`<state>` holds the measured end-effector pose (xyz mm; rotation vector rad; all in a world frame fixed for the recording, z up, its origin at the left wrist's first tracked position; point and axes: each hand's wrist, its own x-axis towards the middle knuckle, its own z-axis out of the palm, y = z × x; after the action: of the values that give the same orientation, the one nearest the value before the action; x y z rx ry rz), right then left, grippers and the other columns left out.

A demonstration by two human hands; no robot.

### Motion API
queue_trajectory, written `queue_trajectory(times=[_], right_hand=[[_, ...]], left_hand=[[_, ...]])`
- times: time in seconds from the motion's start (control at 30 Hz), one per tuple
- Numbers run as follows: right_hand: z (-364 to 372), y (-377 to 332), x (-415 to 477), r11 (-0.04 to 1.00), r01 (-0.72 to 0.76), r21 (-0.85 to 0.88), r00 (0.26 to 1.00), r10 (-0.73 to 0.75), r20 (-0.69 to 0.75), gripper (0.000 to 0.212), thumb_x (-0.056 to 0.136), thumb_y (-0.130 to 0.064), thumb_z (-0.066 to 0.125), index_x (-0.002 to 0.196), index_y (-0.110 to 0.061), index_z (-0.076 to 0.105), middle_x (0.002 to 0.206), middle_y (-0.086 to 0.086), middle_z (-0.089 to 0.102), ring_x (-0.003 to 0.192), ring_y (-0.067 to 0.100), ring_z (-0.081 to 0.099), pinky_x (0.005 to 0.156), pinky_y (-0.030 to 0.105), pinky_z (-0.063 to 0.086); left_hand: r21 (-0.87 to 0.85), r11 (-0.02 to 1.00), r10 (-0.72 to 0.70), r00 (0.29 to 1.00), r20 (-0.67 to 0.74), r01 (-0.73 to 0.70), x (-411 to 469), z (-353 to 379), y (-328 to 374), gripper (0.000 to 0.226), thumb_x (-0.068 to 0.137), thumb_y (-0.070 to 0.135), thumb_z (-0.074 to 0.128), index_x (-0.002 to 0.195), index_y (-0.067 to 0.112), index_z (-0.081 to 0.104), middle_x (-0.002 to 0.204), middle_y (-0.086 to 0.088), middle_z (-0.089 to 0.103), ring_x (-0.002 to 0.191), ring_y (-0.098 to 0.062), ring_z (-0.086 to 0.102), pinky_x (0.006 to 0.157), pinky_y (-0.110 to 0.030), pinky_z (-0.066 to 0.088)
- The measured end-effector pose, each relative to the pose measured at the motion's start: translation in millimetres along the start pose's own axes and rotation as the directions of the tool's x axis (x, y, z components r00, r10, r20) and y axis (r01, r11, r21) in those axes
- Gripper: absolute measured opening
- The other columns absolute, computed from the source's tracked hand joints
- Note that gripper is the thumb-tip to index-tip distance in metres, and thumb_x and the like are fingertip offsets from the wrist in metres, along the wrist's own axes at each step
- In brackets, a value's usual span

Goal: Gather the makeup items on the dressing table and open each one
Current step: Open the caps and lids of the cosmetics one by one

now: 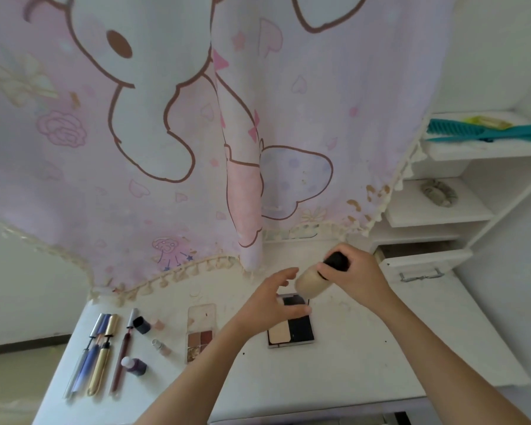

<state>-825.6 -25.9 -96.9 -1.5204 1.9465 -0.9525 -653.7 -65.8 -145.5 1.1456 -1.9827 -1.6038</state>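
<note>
Hands meet above a white dressing counter [350, 366], seen from a head-worn camera looking down. The right grip [357, 279] curls its fingers round the rounded black cap [337, 260] of a squat beige foundation bottle [311, 283]. It holds the bottle in the air, tilted, with the base pointing down and to the left. The left grip [270, 303] is open, fingers spread and relaxed, just beside the bottle's body and holding nothing. Whether a fingertip touches the bottle cannot be told.

Directly beneath both lies an open black rectangular powder compact [292, 331], its pale powder pan exposed. Further left on the counter are an open eyeshadow palette with a clear lid [201, 335], a small dark purple bottle [134, 366] and a row of slim opened tubes in silver, blue and gold [95, 354]. A pink cartoon-print curtain [166, 148] hangs behind.

The main risk is that the bottle appears to hang from its cap alone. If the cap twists loose before the left grip closes on the body, the body could drop onto the compact, cracking the pressed powder or splashing foundation. The tilt adds a second risk: once uncapped, liquid may run from the neck onto the counter. The left forearm also passes close over the palette and could knock it.
</note>
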Motion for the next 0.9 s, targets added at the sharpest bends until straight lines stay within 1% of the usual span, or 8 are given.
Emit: queue_trajectory(times=[0.1, 0.17, 0.23, 0.3, 0.4, 0.53, 0.7, 0.9], right_hand=[[4, -25, -8, 0.985, 0.079, 0.155, 0.994, -0.089, 0.063, 0.019, 0.074, -0.018, 0.071, 0.076, -0.002, 0.062, 0.07, 0.005, 0.06, 0.062, 0.007, 0.048, 0.059, 0.015, 0.04], [8, -35, -11, 0.971, 0.088, 0.221, 0.993, -0.103, 0.057, 0.038, 0.065, -0.037, 0.067, 0.074, -0.001, 0.06, 0.068, 0.006, 0.058, 0.062, 0.006, 0.048, 0.057, 0.013, 0.039], [13, -39, -9, 0.969, 0.091, 0.228, 0.995, -0.097, 0.016, 0.054, 0.058, -0.05, 0.056, 0.074, 0.002, 0.058, 0.067, 0.01, 0.054, 0.061, 0.009, 0.046, 0.057, 0.015, 0.038], [18, -41, -6, 0.975, 0.093, 0.201, 0.996, -0.093, -0.006, 0.057, 0.06, -0.051, 0.059, 0.071, 0.004, 0.055, 0.065, 0.011, 0.05, 0.061, 0.013, 0.044, 0.059, 0.022, 0.037], [25, -45, -2, 0.986, 0.087, 0.142, 0.996, -0.086, -0.013, 0.037, 0.075, -0.032, 0.07, 0.071, 0.0, 0.052, 0.063, 0.005, 0.047, 0.061, 0.016, 0.043, 0.061, 0.031, 0.038], [33, -49, -1, 0.995, 0.085, 0.049, 0.996, -0.086, 0.016, 0.024, 0.079, -0.026, 0.064, 0.076, -0.005, 0.053, 0.07, 0.01, 0.056, 0.065, 0.02, 0.049, 0.064, 0.039, 0.045], [41, -55, -4, 0.997, 0.081, -0.005, 0.997, -0.081, -0.01, 0.019, 0.082, -0.021, 0.059, 0.071, -0.008, 0.051, 0.065, 0.007, 0.051, 0.062, 0.019, 0.046, 0.061, 0.037, 0.041], [53, -67, -14, 0.992, 0.106, 0.07, 0.992, -0.101, -0.072, 0.018, 0.081, -0.012, 0.06, 0.067, -0.007, 0.051, 0.063, 0.008, 0.052, 0.06, 0.018, 0.046, 0.059, 0.032, 0.04]], left_hand=[[-0.129, 0.991, 0.036, 0.999, 0.032, -0.032, -7, -1, 18, 0.046, 0.074, 0.011, 0.075, 0.108, 0.032, 0.052, 0.097, 0.007, 0.06, 0.078, 0.004, 0.057, 0.064, -0.008, 0.047], [-0.169, 0.985, 0.035, 0.999, 0.007, -0.033, -12, -3, 25, 0.029, 0.075, 0.007, 0.073, 0.096, 0.02, 0.058, 0.077, 0.007, 0.058, 0.058, 0.003, 0.054, 0.052, -0.009, 0.043], [-0.207, 0.978, 0.032, 0.999, -0.014, -0.034, -16, -4, 30, 0.019, 0.076, 0.004, 0.071, 0.085, 0.016, 0.059, 0.069, 0.006, 0.055, 0.051, 0.004, 0.053, 0.049, -0.009, 0.042], [-0.223, 0.974, 0.019, 0.999, -0.031, -0.026, -19, -4, 32, 0.019, 0.077, 0.004, 0.07, 0.08, 0.019, 0.059, 0.067, 0.006, 0.056, 0.051, 0.004, 0.055, 0.051, -0.011, 0.046], [-0.232, 0.973, -0.007, 0.999, -0.034, -0.001, -22, -6, 34, 0.018, 0.078, 0.006, 0.069, 0.079, 0.02, 0.059, 0.066, 0.006, 0.057, 0.048, 0.001, 0.054, 0.051, -0.014, 0.049], [-0.206, 0.977, -0.052, 0.998, -0.028, 0.045, -30, -11, 36, 0.018, 0.08, 0.003, 0.065, 0.073, 0.017, 0.055, 0.058, 0.0, 0.053, 0.034, 0.0, 0.048, 0.035, -0.007, 0.034], [-0.172, 0.983, -0.071, 0.997, -0.041, 0.063, -37, -16, 33, 0.016, 0.079, 0.004, 0.065, 0.073, 0.016, 0.056, 0.062, -0.001, 0.056, 0.037, -0.001, 0.05, 0.038, -0.009, 0.036], [-0.114, 0.992, -0.067, 0.994, -0.087, 0.057, -54, -31, 24, 0.017, 0.074, 0.01, 0.069, 0.07, 0.021, 0.056, 0.058, -0.001, 0.054, 0.044, -0.009, 0.049, 0.04, -0.016, 0.036]])
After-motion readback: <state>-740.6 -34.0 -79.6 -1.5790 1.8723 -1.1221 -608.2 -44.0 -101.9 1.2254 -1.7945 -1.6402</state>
